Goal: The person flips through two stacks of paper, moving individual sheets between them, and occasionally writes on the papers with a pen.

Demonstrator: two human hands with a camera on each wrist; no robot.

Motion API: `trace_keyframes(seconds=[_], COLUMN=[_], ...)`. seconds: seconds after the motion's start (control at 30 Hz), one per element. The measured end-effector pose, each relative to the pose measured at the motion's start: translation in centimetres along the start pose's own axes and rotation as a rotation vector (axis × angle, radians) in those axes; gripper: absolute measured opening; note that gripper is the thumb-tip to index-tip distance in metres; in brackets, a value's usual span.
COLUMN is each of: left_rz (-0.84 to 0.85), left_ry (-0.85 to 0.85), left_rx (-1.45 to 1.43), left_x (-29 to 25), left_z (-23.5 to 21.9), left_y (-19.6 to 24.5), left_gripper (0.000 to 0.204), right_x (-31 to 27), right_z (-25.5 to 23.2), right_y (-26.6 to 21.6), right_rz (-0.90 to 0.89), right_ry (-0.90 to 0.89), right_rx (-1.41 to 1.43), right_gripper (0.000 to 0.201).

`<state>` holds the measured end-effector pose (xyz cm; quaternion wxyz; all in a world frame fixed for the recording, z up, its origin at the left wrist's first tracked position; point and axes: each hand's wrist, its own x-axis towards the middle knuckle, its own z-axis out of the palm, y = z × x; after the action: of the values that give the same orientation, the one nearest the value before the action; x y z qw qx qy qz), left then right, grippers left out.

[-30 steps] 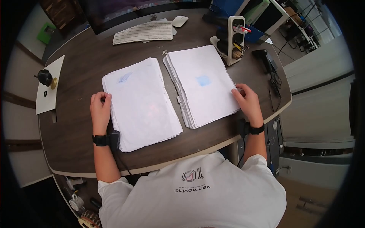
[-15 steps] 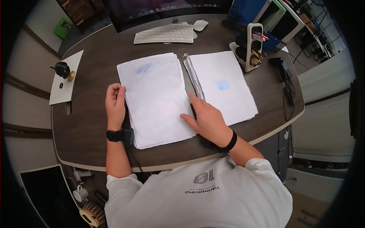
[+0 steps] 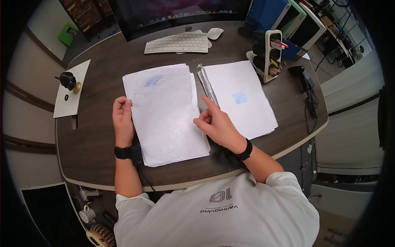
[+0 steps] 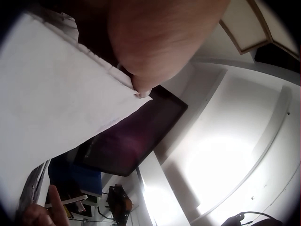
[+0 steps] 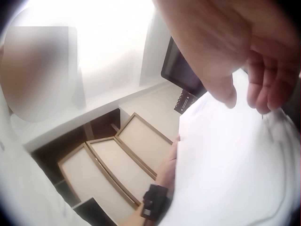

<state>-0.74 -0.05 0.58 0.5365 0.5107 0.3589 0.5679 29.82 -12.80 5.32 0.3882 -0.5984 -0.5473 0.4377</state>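
The L pile [image 3: 166, 123] of white paper lies flat on the brown desk [image 3: 96, 144], btwn the two hands. It has a blue scribble [image 3: 153, 81] nr the top. The L hand [image 3: 122, 117] is at its left side, w/ fingers bent & the thumb tip at the paper's edge. The L wrist view shows a tip touching the edge too. Can't tell if it pinches any sheets or just touches.

The R hand [image 3: 220, 127] is at the other long side of the L pile, abt halfway down. Its pointer finger is out straight, its thumb is out too, & the other fingers are bent in. There's a gap btwn thumb & pointer, w/ nothing held that I can see. The thumb tip is over the pile's right edge; can't tell if it touches. The pointer tip is over the thin gap btwn the two piles.

The R pile [image 3: 247, 111] is just beside the L pile, w/ a light blue patch [image 3: 239, 97] on its top sheet. The R hand hides a bit of its lower left edge. Past the piles are a white keyboard [image 3: 177, 43], a mouse [image 3: 215, 33] & a big dark screen [image 3: 177, 12]. A white pen holder [image 3: 267, 50] stands nr the R pile's top right corner.
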Motion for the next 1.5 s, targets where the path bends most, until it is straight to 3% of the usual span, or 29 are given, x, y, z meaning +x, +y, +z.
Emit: trace_keyframes(seconds=[0.17, 0.23, 0.3, 0.43, 0.5, 0.57, 0.7, 0.83, 0.9, 0.97, 1.03, 1.1, 1.17, 1.3, 1.5], left_rz=[-0.127, -0.154, -0.148, -0.147, -0.129, -0.155, -0.160, -0.165, -0.239, -0.339, -0.325, -0.304, -0.298, -0.303, -0.312], left_ry=[-0.092, -0.148, -0.232, -0.254, -0.196, -0.144, -0.006, 0.099, 0.119, 0.115, 0.114, 0.094, 0.055, 0.063, 0.056], left_rx=[-0.294, -0.361, -0.410, -0.479, -0.445, -0.449, -0.346, -0.237, -0.184, -0.061, 0.063, 0.117, 0.193, 0.216, 0.218], left_x=[0.1, -0.1, -0.2, -0.2, -0.1, 0.3, 0.7, 1.1, 1.3, 1.0, 0.7, 0.7, 0.6, 0.7, 0.6], left_z=[-0.7, -1.6, -2.1, -2.0, -1.4, -1.3, -1.0, -1.1, -1.8, -1.2, 0.0, -0.3, -0.1, -0.2, -0.3], left_y=[0.6, 0.4, 0.0, 0.1, 0.4, 0.5, 0.2, -1.0, -1.0, -0.2, 0.2, -0.5, 0.0, -0.7, -0.5], left_gripper=[0.016, 0.020, 0.037, 0.041, 0.036, 0.030, 0.022, 0.020, 0.020, 0.025, 0.035, 0.057, 0.057, 0.050, 0.029], right_x=[2.8, 4.3, 5.1, 6.4, 6.6, 6.6, 6.6, 6.4, 5.3, 2.9, 0.8, -0.6, -1.0, 0.4, 3.7], right_z=[0.2, 0.4, 0.9, 1.4, 1.3, 1.1, 0.9, 0.3, -0.9, -3.2, -7.7, -12.2, -16.7, -21.6, -20.0], right_y=[-0.1, -1.1, -1.5, -1.3, -0.9, -0.8, -0.6, -0.4, -1.0, -2.5, -1.8, -2.4, -1.5, 3.2, 6.6], right_rz=[-0.107, 0.086, 0.153, 0.186, 0.176, 0.131, 0.116, 0.022, 0.012, -0.185, -0.289, -0.300, -0.196, -0.024, 0.046], right_ry=[0.033, -0.053, -0.058, -0.056, -0.082, 0.013, 0.020, 0.135, 0.161, 0.335, 0.514, 0.668, 0.699, 0.559, 0.404], right_rx=[-0.075, 0.215, 0.279, 0.350, 0.376, 0.367, 0.452, 0.463, 0.475, 0.411, 0.354, 0.454, 0.415, 0.242, -0.095], right_gripper=[0.092, 0.095, 0.097, 0.065, 0.054, 0.036, 0.031, 0.030, 0.031, 0.025, 0.024, 0.024, 0.024, 0.026, 0.029])
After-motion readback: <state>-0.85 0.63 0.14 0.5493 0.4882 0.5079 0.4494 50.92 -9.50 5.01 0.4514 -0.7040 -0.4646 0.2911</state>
